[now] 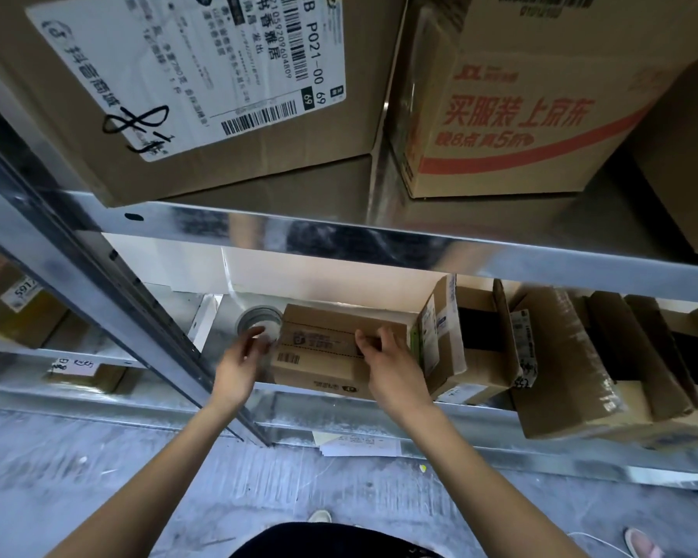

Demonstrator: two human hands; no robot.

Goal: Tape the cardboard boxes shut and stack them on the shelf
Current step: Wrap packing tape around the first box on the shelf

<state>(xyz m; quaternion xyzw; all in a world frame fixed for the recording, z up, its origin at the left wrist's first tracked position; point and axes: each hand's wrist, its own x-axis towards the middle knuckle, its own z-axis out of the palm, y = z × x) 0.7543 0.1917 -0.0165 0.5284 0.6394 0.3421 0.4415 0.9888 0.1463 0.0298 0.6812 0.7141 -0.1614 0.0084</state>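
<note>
A small brown cardboard box [323,348] with a printed tape strip across its top lies on the lower shelf [480,404]. My right hand [387,364] sits on the box's right end, fingers curled over the top. The fingers of my left hand [238,362] reach loosely to the box's left end, where they overlap a grey tape roll [258,318] lying flat on the shelf. Whether they touch the roll is unclear.
Several taped boxes [561,356] stand on edge right of the small box. Two large boxes [226,94] fill the upper shelf [379,239]. A metal upright [109,283] crosses in front of my left forearm. Papers [359,443] lie on the grey floor.
</note>
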